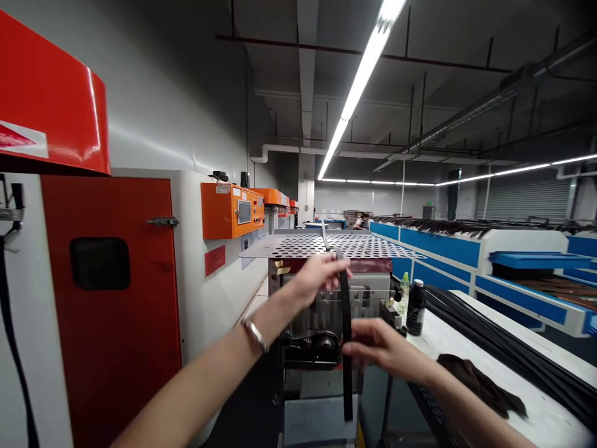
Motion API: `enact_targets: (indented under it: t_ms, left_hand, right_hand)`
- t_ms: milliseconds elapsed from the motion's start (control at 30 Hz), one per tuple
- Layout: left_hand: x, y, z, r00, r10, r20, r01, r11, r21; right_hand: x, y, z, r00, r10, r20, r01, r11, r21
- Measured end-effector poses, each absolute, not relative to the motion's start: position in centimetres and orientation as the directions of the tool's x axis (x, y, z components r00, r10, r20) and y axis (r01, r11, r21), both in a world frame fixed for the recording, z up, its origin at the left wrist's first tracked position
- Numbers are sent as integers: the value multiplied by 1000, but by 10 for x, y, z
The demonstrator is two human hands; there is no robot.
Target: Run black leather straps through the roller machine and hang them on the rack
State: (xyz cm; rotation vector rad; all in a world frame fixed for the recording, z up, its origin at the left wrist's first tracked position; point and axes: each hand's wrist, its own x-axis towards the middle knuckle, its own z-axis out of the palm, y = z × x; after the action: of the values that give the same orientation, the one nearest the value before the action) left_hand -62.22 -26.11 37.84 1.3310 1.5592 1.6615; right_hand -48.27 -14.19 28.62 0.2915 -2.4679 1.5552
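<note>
A long black strap [346,311] runs over the front edge of a perforated metal plate [298,244] and hangs down before the machine [373,280]. Near the plate's edge, my left hand [323,274] has its fingers closed around the upper part of the strap. Lower down, my right hand [380,345] pinches the strap between thumb and fingers from the right side. The strap's lower end dangles free below my right hand. On the far side, a lighter-looking stretch of it lies across the plate.
To the right, a white table [431,339] bears a bundle of black straps [499,339], a dark cloth [480,379], a dark bottle [416,308] and a green-capped bottle [404,292]. An orange control box [233,211] juts from the left; a red cabinet door [112,311] is nearer.
</note>
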Motion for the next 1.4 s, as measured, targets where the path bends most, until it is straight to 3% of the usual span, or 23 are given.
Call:
enact_targets:
  t_ms: [133, 267, 367, 600, 933, 1267, 1400]
  left_hand:
    - [-644, -235, 470, -353, 803, 480, 399, -335, 854]
    - [-655, -213, 508, -315, 742, 592, 513, -391, 764]
    - [-656, -207, 499, -335, 704, 626, 588, -363, 723]
    - [-650, -209, 453, -342, 647, 682, 707, -301, 640]
    - [-660, -210, 414, -342, 688, 640, 717, -249, 651]
    - [-664, -202, 411, -377, 690, 618, 700, -225, 678]
    - [-665, -202, 401, -390, 721, 573, 746, -117, 655]
  right_hand:
    - [-512, -108, 348, -829, -41, 557, -446, 648, -617]
    - [-548, -82, 371, -717, -44, 696, -485, 748, -452]
    - [-568, -71, 363, -709, -56, 703, -489, 757, -434]
    - [-577, -70, 348, -720, -60, 692, -556, 646, -523]
    - [-587, -73, 321, -776, -86, 625, -535, 615, -579]
    - [-575, -57, 327, -790, -92, 606, -417, 805, -421]
    - [-566, -51, 322, -796, -137, 589, -342, 905, -252]
